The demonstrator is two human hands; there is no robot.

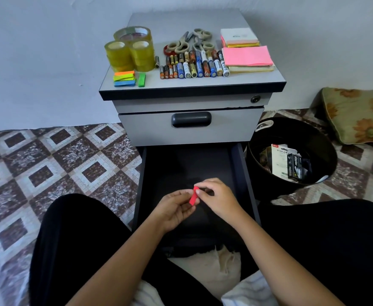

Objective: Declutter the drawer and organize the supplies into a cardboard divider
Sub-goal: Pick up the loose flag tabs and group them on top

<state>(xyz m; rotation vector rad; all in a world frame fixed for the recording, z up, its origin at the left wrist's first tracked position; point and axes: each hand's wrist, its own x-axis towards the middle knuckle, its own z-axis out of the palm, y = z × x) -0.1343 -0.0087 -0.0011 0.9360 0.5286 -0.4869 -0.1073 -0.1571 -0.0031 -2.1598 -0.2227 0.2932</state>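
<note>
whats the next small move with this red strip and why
Probably set the red strip, pinched by left hand and right hand, beside the coloured flag strips on the cabinet top: supplies there lie grouped by kind, and the open drawer looks emptied.

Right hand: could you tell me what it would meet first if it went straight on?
The right hand would probably meet the left hand, past the red strip they hold; depth unclear.

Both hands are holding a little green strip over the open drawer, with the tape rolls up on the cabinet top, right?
Not quite. The head view shows the strip is red, not green. The left hand and right hand do hold it over the open drawer, and the tape rolls sit on the cabinet top.
</note>
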